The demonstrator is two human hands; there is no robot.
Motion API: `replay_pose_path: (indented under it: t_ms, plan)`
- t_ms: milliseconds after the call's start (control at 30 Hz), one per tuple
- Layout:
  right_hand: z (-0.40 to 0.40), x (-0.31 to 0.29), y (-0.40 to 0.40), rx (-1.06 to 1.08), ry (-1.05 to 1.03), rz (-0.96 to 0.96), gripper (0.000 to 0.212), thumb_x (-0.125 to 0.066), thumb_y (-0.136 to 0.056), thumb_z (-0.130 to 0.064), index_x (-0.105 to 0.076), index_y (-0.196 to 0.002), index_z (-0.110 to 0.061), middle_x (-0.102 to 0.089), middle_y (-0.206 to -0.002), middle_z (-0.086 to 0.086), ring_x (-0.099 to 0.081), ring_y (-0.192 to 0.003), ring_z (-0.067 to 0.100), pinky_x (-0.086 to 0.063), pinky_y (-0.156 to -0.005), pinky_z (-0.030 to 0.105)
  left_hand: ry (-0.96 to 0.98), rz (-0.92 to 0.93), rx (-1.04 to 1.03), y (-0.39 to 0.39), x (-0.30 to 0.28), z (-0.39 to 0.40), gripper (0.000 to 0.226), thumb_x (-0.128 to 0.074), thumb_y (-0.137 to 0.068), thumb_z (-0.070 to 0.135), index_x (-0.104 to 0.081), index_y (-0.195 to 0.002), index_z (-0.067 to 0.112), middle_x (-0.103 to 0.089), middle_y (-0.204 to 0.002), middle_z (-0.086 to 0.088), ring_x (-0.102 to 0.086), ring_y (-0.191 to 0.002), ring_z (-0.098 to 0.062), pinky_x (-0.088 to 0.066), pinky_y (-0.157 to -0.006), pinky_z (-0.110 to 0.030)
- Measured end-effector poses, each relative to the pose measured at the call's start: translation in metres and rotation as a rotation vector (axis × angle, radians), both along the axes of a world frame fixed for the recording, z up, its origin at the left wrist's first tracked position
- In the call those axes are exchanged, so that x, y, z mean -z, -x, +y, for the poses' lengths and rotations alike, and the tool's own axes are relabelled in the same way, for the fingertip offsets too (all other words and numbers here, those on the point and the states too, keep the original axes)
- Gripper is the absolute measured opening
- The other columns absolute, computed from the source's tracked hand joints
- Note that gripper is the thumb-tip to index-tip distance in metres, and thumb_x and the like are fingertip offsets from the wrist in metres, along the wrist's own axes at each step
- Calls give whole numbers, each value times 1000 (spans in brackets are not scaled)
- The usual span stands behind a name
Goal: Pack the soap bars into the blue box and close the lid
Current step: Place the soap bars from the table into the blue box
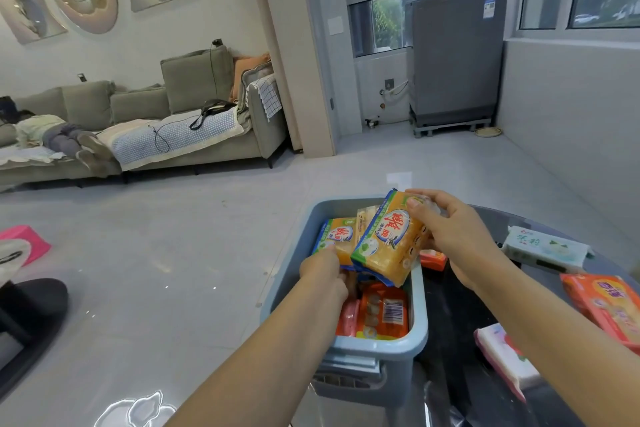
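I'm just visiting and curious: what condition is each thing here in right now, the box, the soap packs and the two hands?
Blue box: open, no lid on it, partly filled.
Yellow soap pack: tilted over the box, held by the right hand.
Second yellow pack: in the box, under the left hand.
Orange pack: lying in the box.
White pack: unpacked, on the dark table.

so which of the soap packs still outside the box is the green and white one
The pale green-and-white pack, farthest back on the dark table; the other loose packs nearer the person are orange and pink-white.
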State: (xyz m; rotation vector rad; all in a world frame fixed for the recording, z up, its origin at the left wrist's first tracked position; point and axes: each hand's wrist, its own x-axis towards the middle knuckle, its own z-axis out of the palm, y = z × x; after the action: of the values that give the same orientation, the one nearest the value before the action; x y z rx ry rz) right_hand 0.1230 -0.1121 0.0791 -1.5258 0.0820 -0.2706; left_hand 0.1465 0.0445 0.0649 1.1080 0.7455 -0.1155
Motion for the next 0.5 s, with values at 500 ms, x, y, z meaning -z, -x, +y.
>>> replay_pose_path:
  t_ms: [500]
  plan:
    - [9,-7,-16,-4,98,87,26,-56,-90,-30,-50,-115,-29,-58,-94,-6,-63,-79,10,-55,-62,27,-86,-269,292,33,-11,32,19,-58,-92,20,-58,-102,4,-62,-95,-7,-57,-93,-13,-46,-84,-28]
